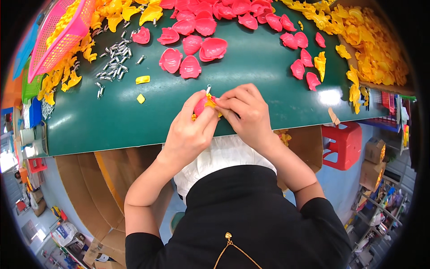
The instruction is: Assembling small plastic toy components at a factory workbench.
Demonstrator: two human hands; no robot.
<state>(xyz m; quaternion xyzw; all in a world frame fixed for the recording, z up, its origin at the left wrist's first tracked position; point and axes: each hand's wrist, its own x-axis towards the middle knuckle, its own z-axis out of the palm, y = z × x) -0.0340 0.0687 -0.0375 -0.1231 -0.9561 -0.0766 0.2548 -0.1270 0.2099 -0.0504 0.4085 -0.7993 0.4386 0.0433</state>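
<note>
Left hand: curled round pink-and-yellow piece | right hand: pinched on its edge (silver spring just beside) | green counter beneath

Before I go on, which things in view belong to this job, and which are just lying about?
Seemingly part of the job:
pink-and-yellow piece in the left hand, with the right hand at it
loose pink shells
loose yellow parts
small silver parts

Probably just lying about:
red stool
brown scrap at the green table's edge
</note>
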